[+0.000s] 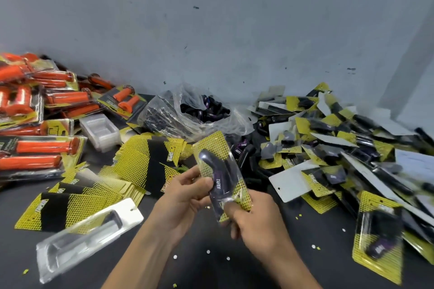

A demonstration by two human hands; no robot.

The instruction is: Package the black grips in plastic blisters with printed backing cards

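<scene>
Hands are seen at the lower centre of the frame, and between them a blister pack is held above the dark table, tilted with its top toward the upper left. The left hand is curled round the pack's left edge, and the right hand is closed on its lower end, with the thumb laid across the front. A black grip with pale lettering is enclosed in the clear plastic, and a yellow dotted backing card is seen behind it. An empty blister is laid flat at the lower left, partly over loose printed cards, and more cards are fanned in a stack at the left centre. A clear plastic bag filled with black grips is set against the grey wall at the centre, and loose black grips are scattered just right of the held pack. Packs of orange grips are heaped at the left edge, with a stack of clear trays beside them. Finished black packs are piled across the right side.
</scene>
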